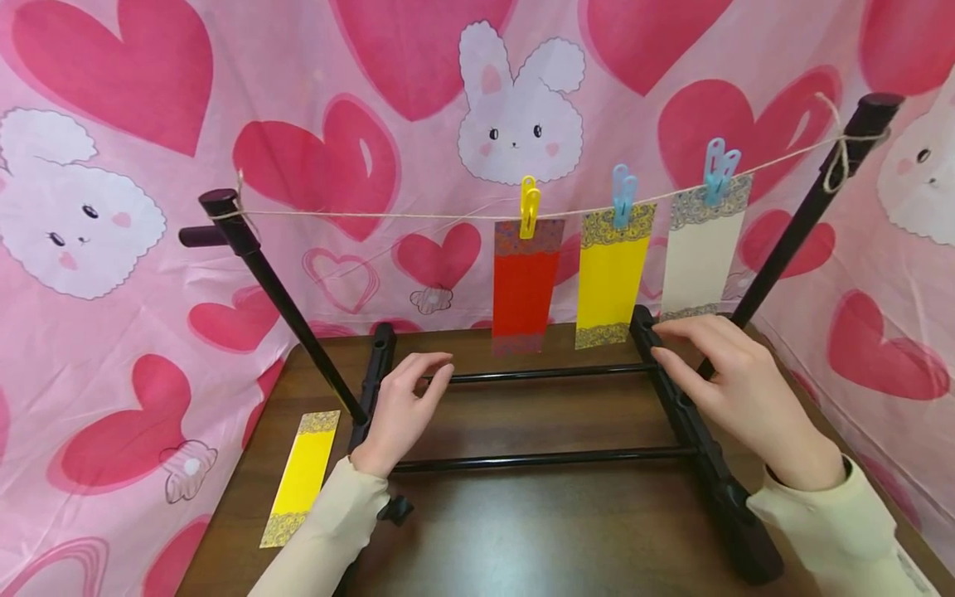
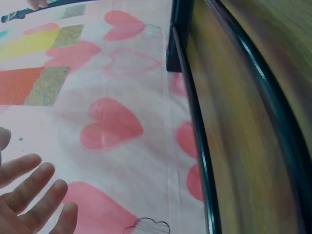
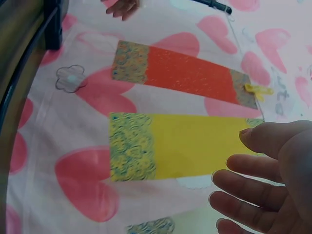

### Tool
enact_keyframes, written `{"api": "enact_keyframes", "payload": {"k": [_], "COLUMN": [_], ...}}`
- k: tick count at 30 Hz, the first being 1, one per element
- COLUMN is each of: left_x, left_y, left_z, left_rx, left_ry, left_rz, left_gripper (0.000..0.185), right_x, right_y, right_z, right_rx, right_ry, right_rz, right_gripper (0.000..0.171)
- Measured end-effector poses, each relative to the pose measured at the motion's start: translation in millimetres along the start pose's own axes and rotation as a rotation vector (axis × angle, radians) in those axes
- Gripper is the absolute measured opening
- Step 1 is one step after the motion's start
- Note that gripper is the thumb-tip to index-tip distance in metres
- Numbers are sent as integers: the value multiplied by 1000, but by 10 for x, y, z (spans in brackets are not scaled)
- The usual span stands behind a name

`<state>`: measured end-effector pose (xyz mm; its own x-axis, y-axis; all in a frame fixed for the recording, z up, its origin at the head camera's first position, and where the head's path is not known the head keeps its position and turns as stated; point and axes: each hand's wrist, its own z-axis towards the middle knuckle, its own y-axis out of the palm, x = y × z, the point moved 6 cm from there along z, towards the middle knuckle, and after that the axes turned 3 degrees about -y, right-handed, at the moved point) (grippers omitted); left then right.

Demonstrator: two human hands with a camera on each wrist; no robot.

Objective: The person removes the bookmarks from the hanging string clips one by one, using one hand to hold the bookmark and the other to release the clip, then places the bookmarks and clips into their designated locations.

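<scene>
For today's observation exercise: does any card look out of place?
Yes. One yellow card lies flat on the table, left of the rack, while three cards hang pegged to the string.

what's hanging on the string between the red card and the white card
One yellow card, clipped by a blue clothespin, hangs between the red card and the white card; the head view shows it.
</scene>
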<state>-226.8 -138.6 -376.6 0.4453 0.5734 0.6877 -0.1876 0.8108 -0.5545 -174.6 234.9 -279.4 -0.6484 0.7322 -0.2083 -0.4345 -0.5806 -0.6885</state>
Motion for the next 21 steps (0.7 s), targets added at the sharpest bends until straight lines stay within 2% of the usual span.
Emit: {"api": "enact_keyframes", "payload": {"k": [11,21], "left_x": [167,275], "left_y": [110,185], "left_z": [167,275], "left_rx": [14,14], "left_ry": [60,34], "left_rz": [-107,-192], "left_gripper": [23,27], "right_x": [-164,-305], "right_y": [-29,-98], "right_z": [230,479], "right_rx": [7,10], "right_ry": [-39,-92], "right_rz": [37,44], "right_gripper": [45,50]}}
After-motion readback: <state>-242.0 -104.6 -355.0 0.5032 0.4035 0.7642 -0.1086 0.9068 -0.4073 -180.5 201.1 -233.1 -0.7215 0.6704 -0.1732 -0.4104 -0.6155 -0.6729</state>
